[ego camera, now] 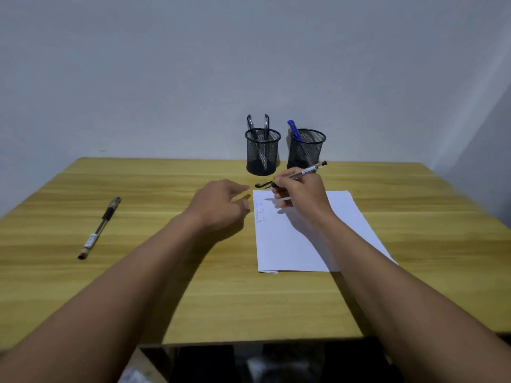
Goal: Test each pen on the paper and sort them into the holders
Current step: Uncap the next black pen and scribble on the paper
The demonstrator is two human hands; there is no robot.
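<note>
though illegible, perhaps three scribbles (260, 212) on paper (290, 250), near right hand (300, 196)'s pen (309, 170)

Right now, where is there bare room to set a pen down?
Bare wood lies between the loose pen and the left hand, and between the paper and the near edge. Crowded around the left holder, right holder, cap and right hand.

Worktop (414, 211): light wood-grain laminate, grain running left to right, front edge low in view. Wall (166, 64) behind: plain pale grey. Side wall (492, 161) meets it at right. Under front edge: dark space (207, 363), blurred pale shapes, unidentifiable.
</note>
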